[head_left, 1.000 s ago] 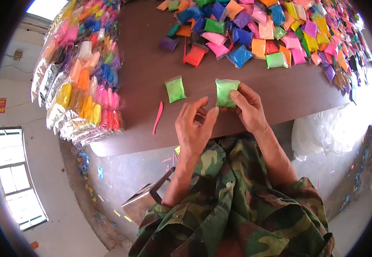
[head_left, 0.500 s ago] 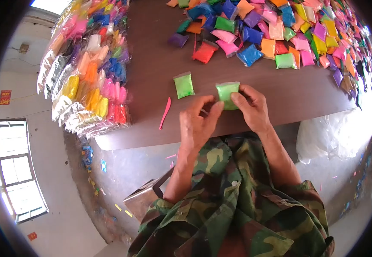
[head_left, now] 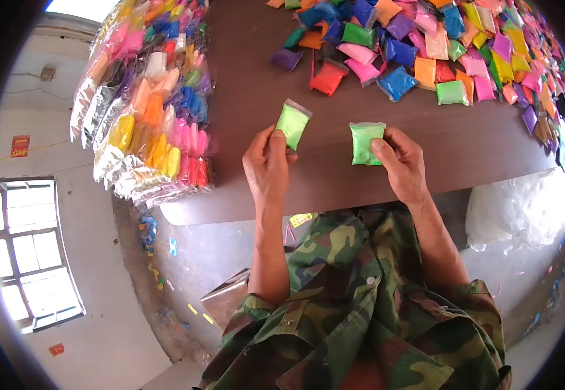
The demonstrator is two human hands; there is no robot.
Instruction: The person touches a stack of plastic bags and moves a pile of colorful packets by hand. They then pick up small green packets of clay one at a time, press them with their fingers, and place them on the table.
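Note:
My left hand (head_left: 268,162) pinches a small clear packet of light green soft clay (head_left: 293,125) between thumb and fingers, raised and tilted to the right. My right hand (head_left: 401,162) grips a second light green packet (head_left: 363,142) by its right edge, and this one is nearly upright. A gap of brown tabletop (head_left: 325,166) separates the two packets. The pink plastic knife seen earlier on the table does not show now; my left hand covers about that spot.
Many colourful packets (head_left: 399,83) are heaped at the back right of the table. Bagged bundles of coloured packs (head_left: 159,130) are stacked along the left side. White plastic bags (head_left: 510,208) hang below the right edge, and a metal box (head_left: 227,296) stands below by my left forearm.
My left hand has moved left and picked up the green packet that lay on the table. My right hand now holds the other packet alone, slightly farther right. The view has shifted a little.

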